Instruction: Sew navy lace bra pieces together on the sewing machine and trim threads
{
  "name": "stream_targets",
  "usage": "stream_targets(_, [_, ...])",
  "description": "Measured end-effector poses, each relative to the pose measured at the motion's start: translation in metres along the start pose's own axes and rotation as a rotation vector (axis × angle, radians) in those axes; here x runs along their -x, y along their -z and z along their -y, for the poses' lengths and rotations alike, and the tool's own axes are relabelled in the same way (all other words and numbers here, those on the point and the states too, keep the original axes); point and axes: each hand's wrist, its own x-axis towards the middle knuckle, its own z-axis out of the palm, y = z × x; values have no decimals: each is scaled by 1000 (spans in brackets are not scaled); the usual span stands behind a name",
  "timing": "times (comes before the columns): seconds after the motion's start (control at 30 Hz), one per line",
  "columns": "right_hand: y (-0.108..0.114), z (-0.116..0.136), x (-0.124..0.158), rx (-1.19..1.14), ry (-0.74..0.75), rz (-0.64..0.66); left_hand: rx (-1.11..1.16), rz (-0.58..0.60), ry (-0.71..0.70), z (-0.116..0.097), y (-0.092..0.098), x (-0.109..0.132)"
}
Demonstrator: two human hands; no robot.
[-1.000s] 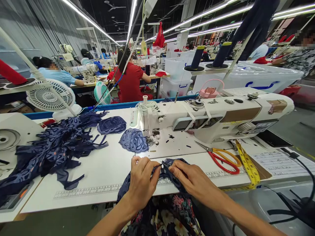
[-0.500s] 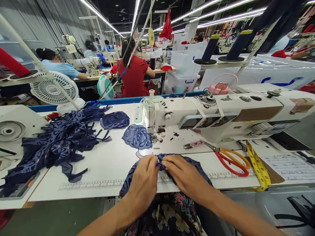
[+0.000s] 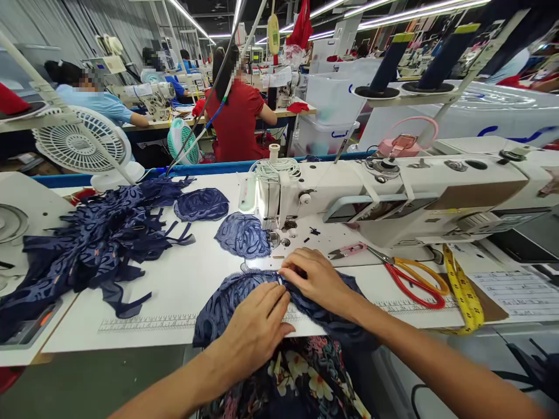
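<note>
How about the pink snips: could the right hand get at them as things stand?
Probably yes: the pink snips lie uncovered near the right hand, though it is on the navy lace.

Bench ruler: a scale of fine strokes with small figures printed along the front of the bench (image 3: 174, 291), the ruler (image 3: 146, 323) partly hidden by the navy lace (image 3: 225, 294) and the left hand (image 3: 257, 317); figures too small to read.
Yellow tape measure (image 3: 466, 294): dark marks and numbers down the strip, too blurred to make out.
White sheet (image 3: 506, 294): ruled lines with rows of dark writing; no word legible.
Sewing machine label (image 3: 454, 211): a small yellow strip, lettering unreadable.
Machine panel (image 3: 522, 219): markings smeared.
Far paper (image 3: 277, 78): faint print, unreadable.
Brand names: none legible.
</note>
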Motion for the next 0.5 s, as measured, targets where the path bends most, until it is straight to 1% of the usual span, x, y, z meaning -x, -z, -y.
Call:
stream_targets(0.1, [-17,-9,-15,-9,-54,90,-32,-2,-12,-7,-14,8])
stream_targets(0.2, [-26,-16,-22,-26,-51,109,-36,11,-3,-1,-14,12])
stream_targets(0.27, [-24,-14,-20,-31,-45,103,-56,31,-17,3,-11,13])
stream_targets(0.33, [-14,-7,-8,-21,-24,76,-122,35,-49,6,-10,18])
stream_targets(0.37, [-7,-3,2,-8,6,72,-175,16,-64,5,-11,23])
stream_targets(0.43, [6,9,29,62,94,108,-299,-75,-73,2,-13,37])
stream_targets(0.5, [17,20,62,209,157,187,-366,-232,-72,-1,-14,53])
